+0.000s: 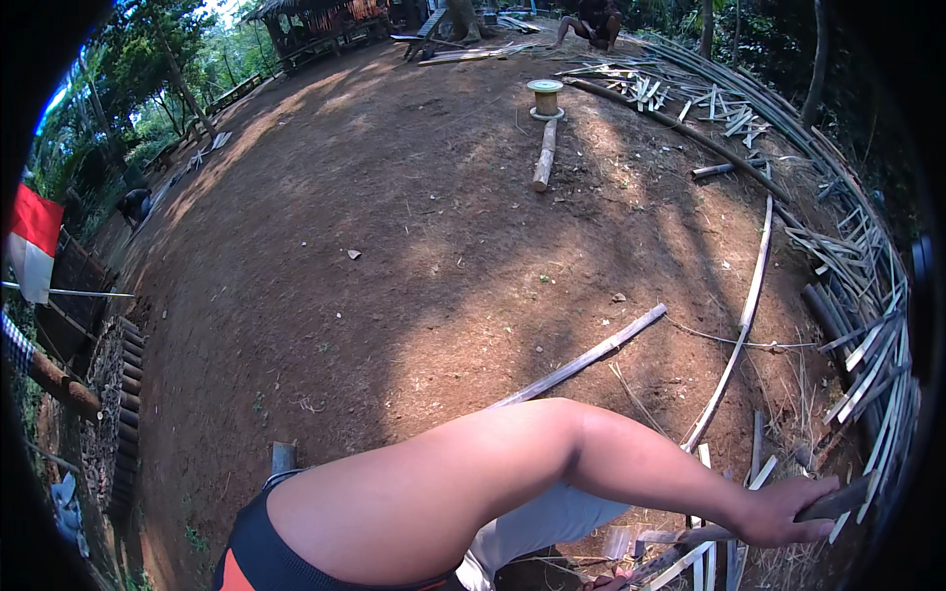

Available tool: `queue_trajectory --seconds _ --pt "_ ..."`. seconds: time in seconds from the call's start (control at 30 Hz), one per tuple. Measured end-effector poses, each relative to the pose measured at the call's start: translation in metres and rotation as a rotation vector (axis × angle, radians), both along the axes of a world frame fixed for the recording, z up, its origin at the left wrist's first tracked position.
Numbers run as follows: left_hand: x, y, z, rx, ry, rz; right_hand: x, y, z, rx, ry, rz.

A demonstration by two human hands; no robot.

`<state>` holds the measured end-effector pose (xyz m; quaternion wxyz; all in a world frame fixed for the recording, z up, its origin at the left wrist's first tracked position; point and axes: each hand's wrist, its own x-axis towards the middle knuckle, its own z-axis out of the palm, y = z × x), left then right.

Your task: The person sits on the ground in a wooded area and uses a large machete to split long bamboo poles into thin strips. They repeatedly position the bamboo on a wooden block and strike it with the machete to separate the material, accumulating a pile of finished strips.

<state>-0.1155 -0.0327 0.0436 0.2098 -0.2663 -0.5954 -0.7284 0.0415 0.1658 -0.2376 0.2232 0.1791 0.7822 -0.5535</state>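
My left arm, bare below a black and orange sleeve, stretches across the lower part of the view to the right. At its end, my left hand [783, 514] is closed round a dark brown bamboo pole [838, 500], which sticks out past the fingers. Only a few fingers of my right hand [609, 581] show at the bottom edge; they look bent, and what they hold cannot be made out. Pale split bamboo strips [680, 568] lie beneath and beside the pole. A light grey trouser leg [552, 520] shows under my forearm.
Past my elbow lies a bamboo length [591, 357]; a long curved strip [754, 286] runs up the right. Split bamboo [867, 374] is heaped along the right rim. Further off stand a wooden spool [545, 99] and a seated person [591, 28]. A red-white flag [35, 241] hangs left.
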Motion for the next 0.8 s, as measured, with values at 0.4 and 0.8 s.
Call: queue_trajectory --seconds 0.4,0.8 --pt "0.007 0.007 -0.005 0.106 0.016 0.147 0.028 -0.03 0.088 0.242 0.173 0.065" --pt "0.009 0.013 -0.001 0.138 0.028 0.216 0.032 -0.036 0.069 0.185 0.322 0.01"
